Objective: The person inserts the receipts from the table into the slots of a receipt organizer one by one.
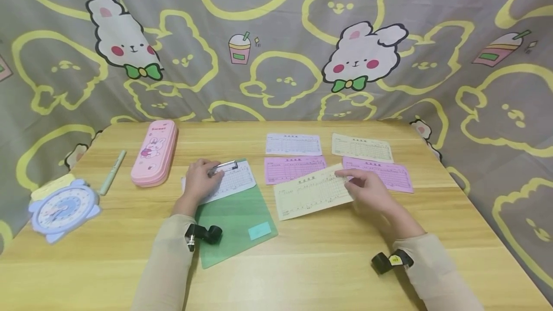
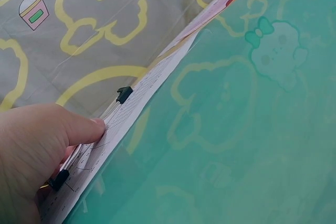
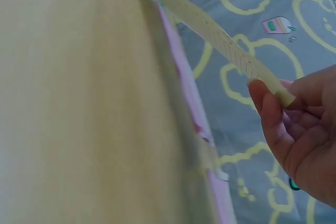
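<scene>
The right hand point(image 1: 369, 193) is pinching the yellow slip point(image 1: 308, 196) by its nearest end, and the paper is extending toward the left hand point(image 1: 199, 182), bowing above the desk point(image 1: 324, 272). The left hand is gripping the clip point(image 1: 228, 166) of the green clipboard point(image 1: 233, 222). The slip is probably handling as light, limp and easily creased, so a gentle edge hold is likely suiting it.

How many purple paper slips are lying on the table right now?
2. One purple slip lies partly hidden by the cream slip in the right hand; the other purple slip lies farther right, partly behind that hand. More could be hidden underneath.
</scene>
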`<action>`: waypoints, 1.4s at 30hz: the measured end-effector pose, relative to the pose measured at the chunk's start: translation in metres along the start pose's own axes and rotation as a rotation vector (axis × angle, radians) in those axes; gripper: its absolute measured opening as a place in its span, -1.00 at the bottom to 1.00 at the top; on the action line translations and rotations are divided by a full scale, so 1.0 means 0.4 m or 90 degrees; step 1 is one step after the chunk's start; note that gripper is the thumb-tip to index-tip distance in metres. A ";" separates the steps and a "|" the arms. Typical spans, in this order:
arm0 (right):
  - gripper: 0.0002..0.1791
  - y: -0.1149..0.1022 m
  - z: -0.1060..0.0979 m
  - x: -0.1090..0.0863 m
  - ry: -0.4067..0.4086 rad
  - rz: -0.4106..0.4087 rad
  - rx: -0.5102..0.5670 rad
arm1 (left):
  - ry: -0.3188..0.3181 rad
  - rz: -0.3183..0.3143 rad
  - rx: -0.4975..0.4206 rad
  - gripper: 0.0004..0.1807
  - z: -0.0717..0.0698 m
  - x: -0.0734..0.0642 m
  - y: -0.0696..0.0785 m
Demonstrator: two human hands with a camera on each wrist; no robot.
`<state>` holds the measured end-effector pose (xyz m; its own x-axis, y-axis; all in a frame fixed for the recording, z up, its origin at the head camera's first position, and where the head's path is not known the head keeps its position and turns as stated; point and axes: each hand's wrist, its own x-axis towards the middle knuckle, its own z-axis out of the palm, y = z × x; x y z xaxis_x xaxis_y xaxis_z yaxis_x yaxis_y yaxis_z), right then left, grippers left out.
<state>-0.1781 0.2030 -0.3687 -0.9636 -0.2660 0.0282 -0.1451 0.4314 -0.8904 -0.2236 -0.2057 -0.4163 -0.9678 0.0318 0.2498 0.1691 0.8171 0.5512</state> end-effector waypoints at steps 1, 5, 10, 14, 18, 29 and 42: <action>-0.63 -0.004 -0.008 0.002 0.005 -0.020 -0.019 | -0.001 0.001 -0.001 -0.60 0.000 0.000 0.001; -0.65 -0.023 -0.030 0.012 0.027 -0.086 -0.037 | -0.003 0.003 -0.001 -0.61 0.000 -0.001 0.002; -0.64 -0.052 -0.016 0.035 0.025 -0.078 -0.002 | -0.005 0.002 0.007 -0.61 -0.002 -0.002 0.006; -0.64 -0.065 0.030 0.063 0.001 -0.087 0.028 | -0.009 0.004 0.007 -0.61 -0.003 -0.002 0.008; -0.65 -0.070 0.088 0.094 -0.029 -0.090 0.057 | -0.014 0.008 0.011 -0.61 -0.005 -0.002 0.009; -0.64 -0.084 0.237 0.164 -0.101 -0.057 0.037 | -0.017 0.006 0.025 -0.59 -0.010 0.000 0.012; -0.59 -0.114 0.332 0.200 -0.148 -0.046 0.037 | -0.023 -0.005 0.029 -0.59 -0.011 0.001 0.015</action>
<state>-0.2189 0.0475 -0.3863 -0.8729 -0.4878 -0.0068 -0.1915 0.3554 -0.9149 -0.2221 -0.2035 -0.4094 -0.9753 0.0450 0.2164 0.1534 0.8427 0.5160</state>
